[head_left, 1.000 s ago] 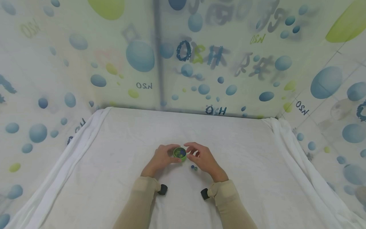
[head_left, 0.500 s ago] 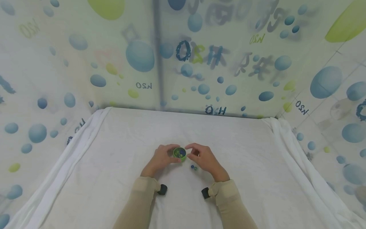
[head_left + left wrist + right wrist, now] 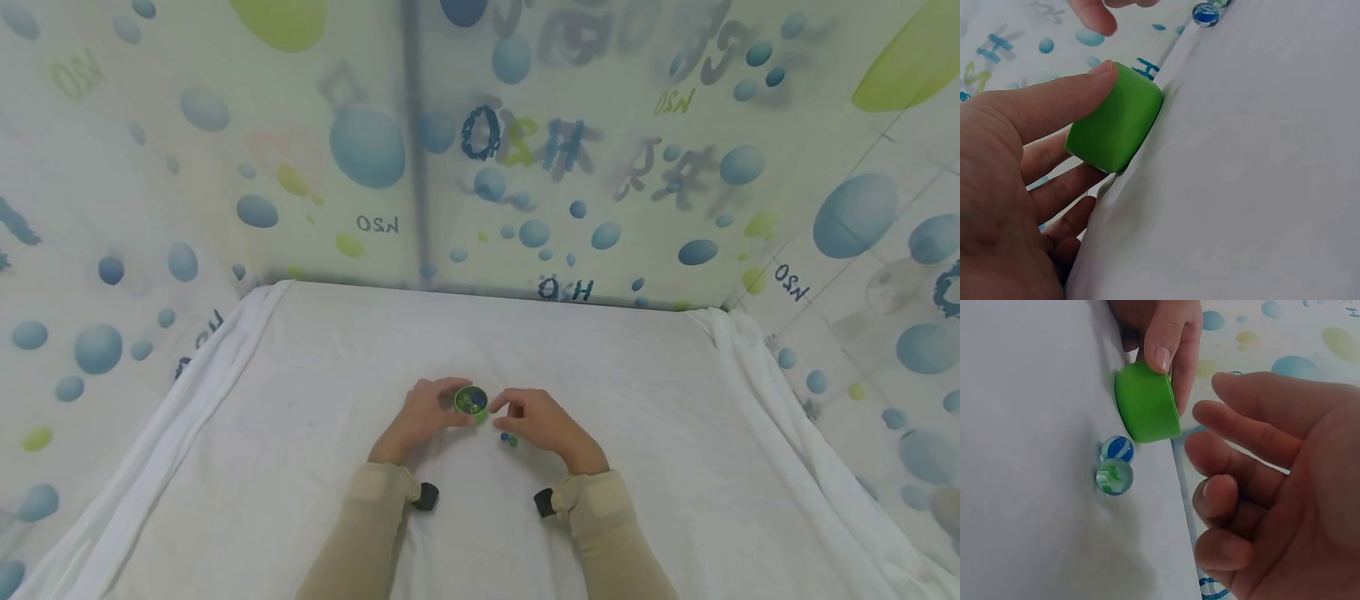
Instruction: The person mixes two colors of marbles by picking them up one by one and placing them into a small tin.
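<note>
A small green bowl point(image 3: 471, 403) stands on the white cloth, with glass marbles point(image 3: 472, 401) inside it. My left hand point(image 3: 427, 412) grips the bowl between thumb and fingers; the left wrist view shows the thumb lying on the green wall point(image 3: 1116, 125). Beside the bowl, two loose marbles touch each other on the cloth: a blue-swirled marble point(image 3: 1117, 449) and a green-swirled marble point(image 3: 1115, 477). Above and next to these hovers my right hand point(image 3: 543, 421), thumb and index apart, nothing between them. Its other fingers point(image 3: 1216, 497) are loosely bent.
The white cloth point(image 3: 360, 350) covers the tabletop, bunched into folds point(image 3: 217, 375) at the sides. Behind it rises a patterned curtain point(image 3: 480, 208) with blue and green bubbles. A black wrist camera point(image 3: 427, 497) sits at each cuff.
My right hand has moved from the bowl's rim slightly toward me and to the right, nearer the loose marbles. The left hand and bowl have stayed in place.
</note>
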`<state>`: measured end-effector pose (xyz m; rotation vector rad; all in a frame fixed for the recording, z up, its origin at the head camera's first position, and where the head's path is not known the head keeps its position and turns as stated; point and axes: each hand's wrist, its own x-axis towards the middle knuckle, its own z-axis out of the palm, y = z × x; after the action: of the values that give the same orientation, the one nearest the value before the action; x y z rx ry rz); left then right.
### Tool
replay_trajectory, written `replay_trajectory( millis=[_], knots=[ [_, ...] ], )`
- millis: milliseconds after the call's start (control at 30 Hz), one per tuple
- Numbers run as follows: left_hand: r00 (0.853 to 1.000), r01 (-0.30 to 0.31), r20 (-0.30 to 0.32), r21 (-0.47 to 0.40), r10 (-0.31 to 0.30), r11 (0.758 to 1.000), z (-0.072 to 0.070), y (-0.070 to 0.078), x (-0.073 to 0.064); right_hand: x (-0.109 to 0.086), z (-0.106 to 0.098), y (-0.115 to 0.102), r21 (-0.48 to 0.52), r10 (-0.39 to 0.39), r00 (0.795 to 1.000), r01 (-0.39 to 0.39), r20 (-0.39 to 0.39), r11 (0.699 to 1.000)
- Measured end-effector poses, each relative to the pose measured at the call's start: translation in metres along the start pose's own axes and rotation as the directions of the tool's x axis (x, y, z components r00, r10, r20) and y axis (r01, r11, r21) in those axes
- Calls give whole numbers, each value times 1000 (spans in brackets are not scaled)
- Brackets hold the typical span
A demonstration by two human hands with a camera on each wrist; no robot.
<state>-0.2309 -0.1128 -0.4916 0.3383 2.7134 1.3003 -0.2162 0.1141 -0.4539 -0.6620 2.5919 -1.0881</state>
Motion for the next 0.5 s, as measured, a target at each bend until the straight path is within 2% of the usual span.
replay_trajectory(
  millis=[167, 500],
  knots=[
    [1000, 13, 5, 1, -13, 1000, 0, 1, -1, 1, -1, 4, -21, 52, 998, -51, 38, 998],
    [1000, -12, -3, -6, 12, 1000, -1, 2, -1, 0, -1, 9, -47, 119, 989, -115, 92, 992]
  ],
)
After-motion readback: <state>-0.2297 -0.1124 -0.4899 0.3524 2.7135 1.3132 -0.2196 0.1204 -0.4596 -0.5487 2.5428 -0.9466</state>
